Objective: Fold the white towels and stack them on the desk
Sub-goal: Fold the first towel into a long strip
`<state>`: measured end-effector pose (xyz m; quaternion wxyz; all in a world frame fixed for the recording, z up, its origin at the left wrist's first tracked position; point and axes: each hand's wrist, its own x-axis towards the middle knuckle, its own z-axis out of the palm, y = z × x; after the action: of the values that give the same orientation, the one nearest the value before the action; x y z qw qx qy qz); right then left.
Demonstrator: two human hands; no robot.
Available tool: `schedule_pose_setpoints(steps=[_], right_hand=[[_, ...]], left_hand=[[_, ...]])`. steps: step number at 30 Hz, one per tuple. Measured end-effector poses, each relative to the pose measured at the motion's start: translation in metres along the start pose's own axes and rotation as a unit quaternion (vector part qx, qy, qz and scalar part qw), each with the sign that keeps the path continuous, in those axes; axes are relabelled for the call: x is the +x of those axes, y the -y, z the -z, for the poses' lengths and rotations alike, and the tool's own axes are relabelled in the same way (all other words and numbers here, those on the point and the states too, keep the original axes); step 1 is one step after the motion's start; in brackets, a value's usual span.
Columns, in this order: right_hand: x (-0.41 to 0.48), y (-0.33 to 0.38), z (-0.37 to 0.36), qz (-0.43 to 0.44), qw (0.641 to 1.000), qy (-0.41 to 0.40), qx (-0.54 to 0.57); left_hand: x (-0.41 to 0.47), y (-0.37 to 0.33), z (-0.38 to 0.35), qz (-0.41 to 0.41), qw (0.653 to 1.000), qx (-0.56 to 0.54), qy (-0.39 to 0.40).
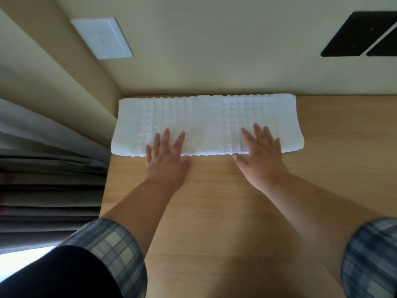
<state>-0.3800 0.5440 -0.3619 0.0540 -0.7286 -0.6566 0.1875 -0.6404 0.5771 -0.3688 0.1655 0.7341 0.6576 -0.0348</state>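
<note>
head camera looks down over a pale wooden desk [214, 211], and from where i stand what matters is how the white waffle-textured towel [206, 117] lies. it is a long folded strip, its long axis running left to right, set at the far side of the desk with its far edge against the cream wall [214, 50]. its left end reaches the desk's left edge, and its right end stops well short of the right side of the view.

both hands come at it from the near side, so the towel lies straight ahead of them. the left hand [165, 151] rests on the near edge left of the middle, and the right hand [261, 151] on the near edge right of the middle. neither is clearly nearer.

neither hand grasps anything. the fingers are straight and spread, palms down, fingertips on the cloth and the heels of the hands over bare wood. it reads as pressing or smoothing. i'd judge the next fold brings one short end across to the other, so a hand would have to travel outward along the strip to reach an end.
</note>
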Motion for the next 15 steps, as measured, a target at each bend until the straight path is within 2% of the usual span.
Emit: schedule_pose_setpoints(steps=[2,9,15], right_hand=[[0.004,-0.005,-0.007,0.016,0.993,0.081,-0.086],[0.002,-0.013,-0.012,0.011,0.992,0.079,-0.101],[-0.004,-0.021,0.013,0.009,0.981,0.151,-0.122]], left_hand=[[0.009,0.004,-0.004,0.007,0.998,0.034,0.059],[0.021,0.010,-0.004,-0.012,0.994,0.081,0.077],[0.018,-0.005,0.014,0.019,0.986,0.106,0.128]])
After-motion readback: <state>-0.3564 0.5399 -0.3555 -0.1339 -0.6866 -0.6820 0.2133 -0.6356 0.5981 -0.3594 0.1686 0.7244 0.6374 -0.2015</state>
